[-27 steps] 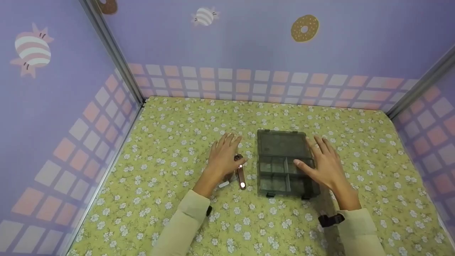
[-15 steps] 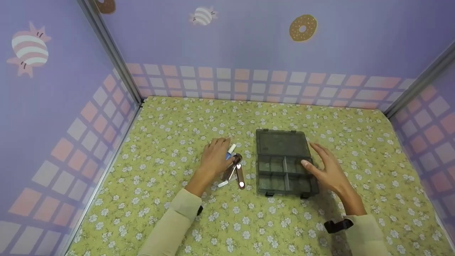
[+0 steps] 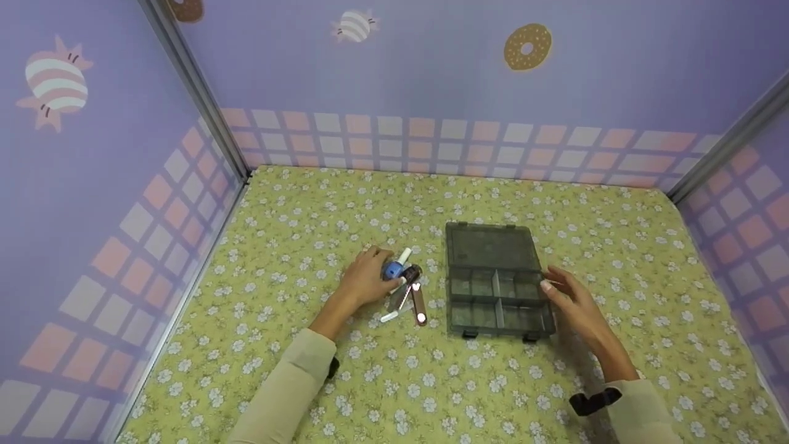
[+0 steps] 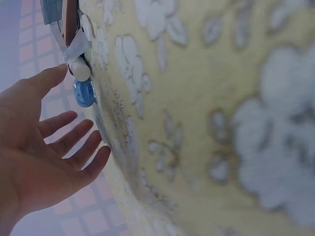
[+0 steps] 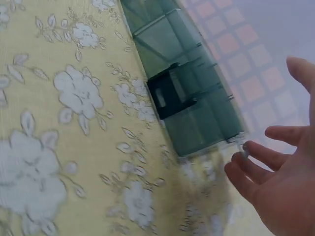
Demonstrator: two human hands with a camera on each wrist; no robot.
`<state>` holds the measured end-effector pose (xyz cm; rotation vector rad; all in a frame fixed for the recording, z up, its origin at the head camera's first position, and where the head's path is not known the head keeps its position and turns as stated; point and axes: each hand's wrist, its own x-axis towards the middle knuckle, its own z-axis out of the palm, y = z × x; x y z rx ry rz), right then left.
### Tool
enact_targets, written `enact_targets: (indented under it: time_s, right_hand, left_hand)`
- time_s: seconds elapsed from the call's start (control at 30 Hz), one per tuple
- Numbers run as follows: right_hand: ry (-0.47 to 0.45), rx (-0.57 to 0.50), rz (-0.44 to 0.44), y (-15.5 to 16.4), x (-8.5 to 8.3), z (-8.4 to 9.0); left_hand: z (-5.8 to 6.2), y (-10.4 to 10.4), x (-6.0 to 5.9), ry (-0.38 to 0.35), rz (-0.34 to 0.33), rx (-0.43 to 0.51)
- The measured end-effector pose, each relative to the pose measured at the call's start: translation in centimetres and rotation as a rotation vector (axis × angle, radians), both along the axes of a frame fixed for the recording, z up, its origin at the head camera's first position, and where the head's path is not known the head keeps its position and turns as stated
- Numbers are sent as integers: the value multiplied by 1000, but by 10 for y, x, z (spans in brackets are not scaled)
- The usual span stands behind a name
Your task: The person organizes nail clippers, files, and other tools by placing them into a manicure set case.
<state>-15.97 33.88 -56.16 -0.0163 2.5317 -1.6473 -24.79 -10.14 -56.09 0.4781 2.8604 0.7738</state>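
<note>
The left hand [image 3: 363, 280] has slid off the small items, uncovering a blue-capped tube [image 3: 394, 268] lying left of the open organizer box [image 3: 493, 280] on the desk [image 3: 394, 382]; its fingers stay open beside it. The right hand [image 3: 576, 305], relaxed, has drawn back to the box's right edge.

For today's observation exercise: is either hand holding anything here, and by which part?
Nothing is held. The left hand lies open beside the blue-capped tube; the right hand touches the organizer box's right edge with straight fingers.
</note>
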Motion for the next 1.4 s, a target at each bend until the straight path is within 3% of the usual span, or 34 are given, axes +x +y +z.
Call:
enact_targets:
  time_s: [0.2,0.33,0.53,0.7,0.87,1.1,1.17,1.27,1.4]
  right_hand:
    - [-147,-226,-84,5,-4,-8]
    - [-188,-271,-111,7,-5,-14]
    - [-154,-285,-110,5,-6,-23]
    - [-115,-257,-84,7,-5,-25]
    - [-102,-237,-79,10,-4,-25]
    - [-96,-255,-99,7,-7,-24]
    - [-95,-261,-104,7,-7,-24]
    - [-97,-258,-112,7,-5,-25]
    - [-81,-234,-104,8,-3,-28]
  left_hand:
    - [-5,2,-4,9,-10,80]
    - [-8,5,-7,27,9,85]
    - [-8,14,-11,72,25,26]
    - [-4,20,-12,32,18,9]
    - [-2,23,-13,10,-2,22]
    - [8,21,-12,50,18,85]
    - [16,24,-11,47,-5,143]
    - [26,36,-9,22,-100,207]
    - [33,58,-8,1,-238,192]
